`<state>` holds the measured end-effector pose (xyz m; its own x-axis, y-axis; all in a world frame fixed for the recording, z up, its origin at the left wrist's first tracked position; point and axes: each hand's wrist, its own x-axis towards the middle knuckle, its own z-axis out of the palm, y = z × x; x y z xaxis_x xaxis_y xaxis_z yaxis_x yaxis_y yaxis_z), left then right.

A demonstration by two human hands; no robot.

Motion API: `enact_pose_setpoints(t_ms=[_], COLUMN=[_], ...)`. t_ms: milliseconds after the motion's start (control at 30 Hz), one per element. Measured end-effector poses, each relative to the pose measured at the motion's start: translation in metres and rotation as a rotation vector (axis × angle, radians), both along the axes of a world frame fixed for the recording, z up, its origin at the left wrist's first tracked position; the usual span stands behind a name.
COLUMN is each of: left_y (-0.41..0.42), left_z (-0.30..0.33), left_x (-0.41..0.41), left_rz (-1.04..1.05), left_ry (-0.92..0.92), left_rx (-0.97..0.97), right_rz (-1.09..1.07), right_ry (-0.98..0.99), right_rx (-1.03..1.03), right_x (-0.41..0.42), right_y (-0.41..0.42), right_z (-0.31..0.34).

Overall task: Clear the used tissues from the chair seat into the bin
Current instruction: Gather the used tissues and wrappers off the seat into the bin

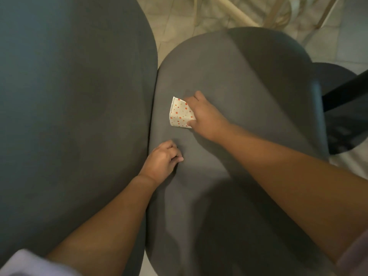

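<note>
A folded white tissue with orange dots [179,113] lies near the left edge of the dark grey chair seat [249,92]. My right hand [205,114] rests on its right side, fingers and thumb pinched around its edge. My left hand [163,161] sits on the seat nearer to me, fingers curled in a loose fist, with nothing visible in it. No bin can be seen in this view.
A second dark grey seat or tabletop [69,106] butts against the chair on the left. Pale tiled floor [179,26] and light wooden legs [235,10] show beyond. A black bar [346,90] and a dark rounded object [342,124] lie at the right.
</note>
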<state>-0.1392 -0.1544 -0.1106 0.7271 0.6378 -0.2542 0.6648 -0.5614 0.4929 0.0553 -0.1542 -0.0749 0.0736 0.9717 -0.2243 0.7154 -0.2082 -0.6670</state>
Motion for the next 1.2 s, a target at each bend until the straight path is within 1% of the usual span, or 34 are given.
enact_pose_setpoints(t_ms=[133,267,333,433,533,633,833,1000,1067,1200], left_y=[-0.001,-0.008,-0.014,-0.024,-0.041,-0.062,-0.134,-0.216,-0.255,-0.342], left_z=[0.007,0.025,0.035,0.05,0.063,0.075,0.102,0.122,0.129,0.14], left_x=[0.008,0.012,0.015,0.025,0.044,0.065,0.109,0.143,0.153,0.177], left_rz=[-0.052,0.02,0.011,-0.069,-0.173,-0.245,-0.44,-0.581,-0.628,-0.736], left_ry=[0.095,0.029,0.007,-0.022,-0.07,-0.128,-0.296,-0.394,-0.401,-0.356], left_rx=[0.043,0.16,0.189,0.22,0.206,0.199,0.272,0.303,0.272,0.116], right_rz=[-0.057,-0.154,-0.208,-0.293,-0.399,-0.441,-0.537,-0.683,-0.75,-0.855], right_ry=[0.003,0.027,0.024,0.009,-0.011,-0.028,-0.055,-0.093,-0.082,-0.048], right_rx=[0.034,0.058,0.064,0.068,0.063,0.081,0.127,0.118,0.095,0.037], right_x=[0.009,0.019,0.025,0.036,0.045,0.049,0.059,0.054,0.051,0.048], right_y=[-0.017,-0.046,-0.065,-0.1,-0.14,-0.183,-0.293,-0.399,-0.445,-0.538], right_z=[0.012,0.03,0.04,0.058,0.073,0.084,0.105,0.122,0.127,0.127])
